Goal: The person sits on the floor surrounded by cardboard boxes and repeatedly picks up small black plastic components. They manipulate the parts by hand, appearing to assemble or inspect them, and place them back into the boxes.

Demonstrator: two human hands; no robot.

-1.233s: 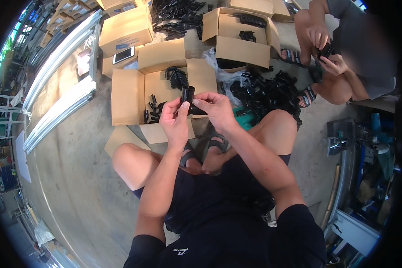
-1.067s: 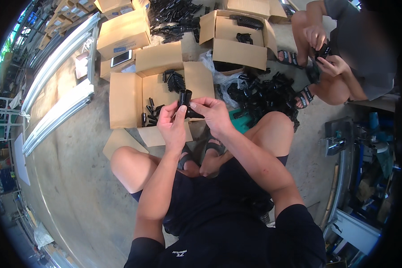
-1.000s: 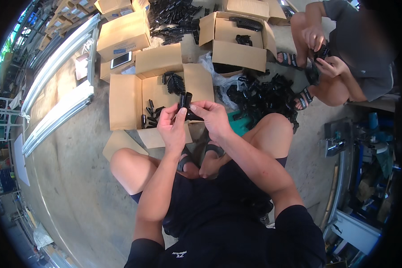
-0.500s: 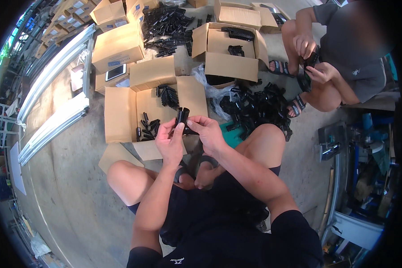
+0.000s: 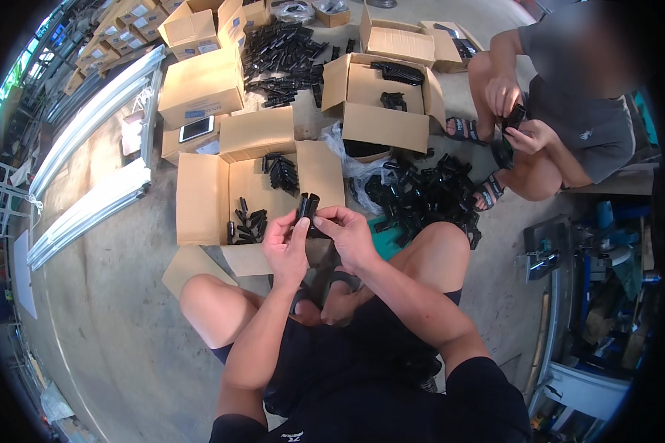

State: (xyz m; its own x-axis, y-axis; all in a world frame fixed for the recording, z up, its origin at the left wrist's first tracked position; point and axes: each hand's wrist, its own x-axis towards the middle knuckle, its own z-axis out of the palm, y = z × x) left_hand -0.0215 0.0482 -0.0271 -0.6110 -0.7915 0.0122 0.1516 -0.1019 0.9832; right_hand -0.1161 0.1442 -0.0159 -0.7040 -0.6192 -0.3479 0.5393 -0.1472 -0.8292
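Both my hands hold a glossy black part with two tube-like halves (image 5: 308,207) side by side, upright in front of my knees. My left hand (image 5: 284,244) grips its left side, thumb on the front. From the right, my right hand (image 5: 347,238) pinches it between thumb and fingers, which cover its lower end. Just beyond my hands stands an open cardboard box (image 5: 202,210) holding several black tubular parts (image 5: 281,173), some stacked in a row and others loose. To its right, a heap of black plastic parts (image 5: 425,192) lies partly on a green sheet (image 5: 386,240).
Another open box (image 5: 386,125) with black parts stands farther back. A black pile (image 5: 277,55) covers the floor behind. At right a co-worker (image 5: 580,111) sits handling a black part. White metal rails (image 5: 89,214) lie at left; a tablet (image 5: 196,128) rests on a carton.
The view has tilted slightly, so the scene sits lower. My hands keep hold of the black part, whose two tube-like halves now show more clearly side by side.
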